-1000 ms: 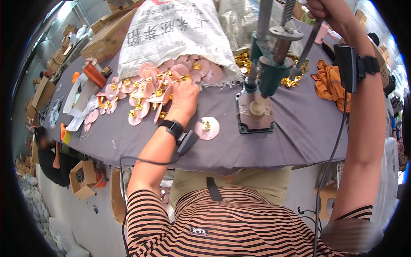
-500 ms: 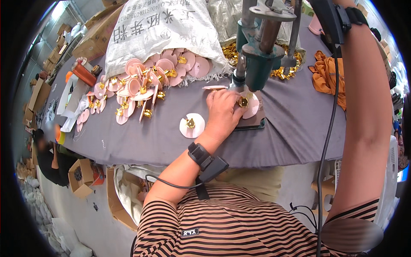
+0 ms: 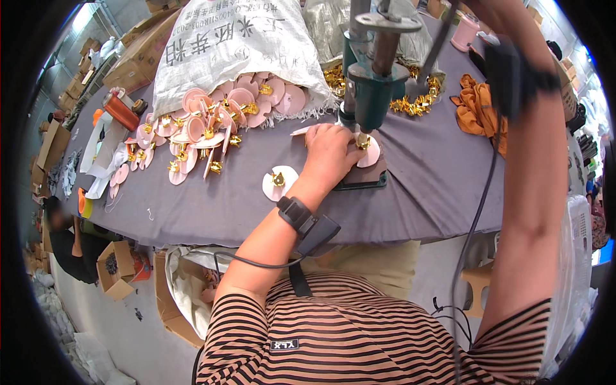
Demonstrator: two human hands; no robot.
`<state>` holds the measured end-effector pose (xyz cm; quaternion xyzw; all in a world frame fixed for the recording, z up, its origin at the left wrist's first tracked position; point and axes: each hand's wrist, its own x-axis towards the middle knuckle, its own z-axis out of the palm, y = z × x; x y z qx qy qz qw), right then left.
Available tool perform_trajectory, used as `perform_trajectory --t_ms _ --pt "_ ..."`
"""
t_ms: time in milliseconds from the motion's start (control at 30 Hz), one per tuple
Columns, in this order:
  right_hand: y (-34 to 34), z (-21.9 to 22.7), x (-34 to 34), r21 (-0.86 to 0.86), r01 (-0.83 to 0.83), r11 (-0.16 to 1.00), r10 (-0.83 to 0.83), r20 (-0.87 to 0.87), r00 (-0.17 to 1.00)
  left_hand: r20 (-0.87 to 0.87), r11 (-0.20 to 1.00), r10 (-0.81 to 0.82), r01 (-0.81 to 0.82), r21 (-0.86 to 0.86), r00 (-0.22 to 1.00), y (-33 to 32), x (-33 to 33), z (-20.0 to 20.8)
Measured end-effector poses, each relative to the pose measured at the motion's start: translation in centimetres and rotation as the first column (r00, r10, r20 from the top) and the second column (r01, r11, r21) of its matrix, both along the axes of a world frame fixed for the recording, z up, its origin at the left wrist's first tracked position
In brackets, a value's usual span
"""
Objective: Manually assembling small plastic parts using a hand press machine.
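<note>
My left hand rests at the green bench press, fingers curled, with the edge of a tilted pink disc showing beyond them. The thumb lies beside another pink disc on the press base. A gold prong piece stands on that disc, directly under the press's ram and seemingly touching it. My raised right arm reaches past the press to the top edge, where my right hand is blurred and cut off, near the press's lever. Its fingers do not show. Left of the press lies a paler disc with a gold piece.
A white woven sack spills a heap of pink discs with gold pieces onto the grey-clothed table. Gold pieces lie behind the press. An orange cloth and a pink cup are at right. Someone sits at far left.
The press's ram now meets the gold piece, which stood apart from it before. The lever has tilted, and my right arm has moved. My left hand stays at the press. The view has shifted slightly.
</note>
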<state>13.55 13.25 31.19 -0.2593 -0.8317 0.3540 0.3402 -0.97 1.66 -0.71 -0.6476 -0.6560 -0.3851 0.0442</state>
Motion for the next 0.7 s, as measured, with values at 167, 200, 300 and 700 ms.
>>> perform_trajectory --t_ms 167,200,300,700 --pt "-8.1 -15.8 10.9 0.450 0.027 0.893 0.146 -0.345 0.927 0.126 0.994 0.104 -0.100 -0.034 0.987 -1.3 -0.4 0.7" --pt "-9.6 -18.8 11.3 0.648 -0.024 0.761 0.240 -0.246 0.939 0.127 0.999 0.047 -0.047 -0.003 0.991 -1.2 -0.2 0.8" --pt "-11.5 -23.3 12.0 0.689 -0.023 0.725 0.117 -0.090 0.989 0.342 0.995 -0.088 0.098 -0.014 0.935 -0.3 0.8 0.5" --pt "2.8 1.5 -1.4 0.266 -0.193 0.944 0.149 0.177 0.973 0.440 0.981 0.100 -0.163 0.107 0.892 -0.6 2.1 -0.7"
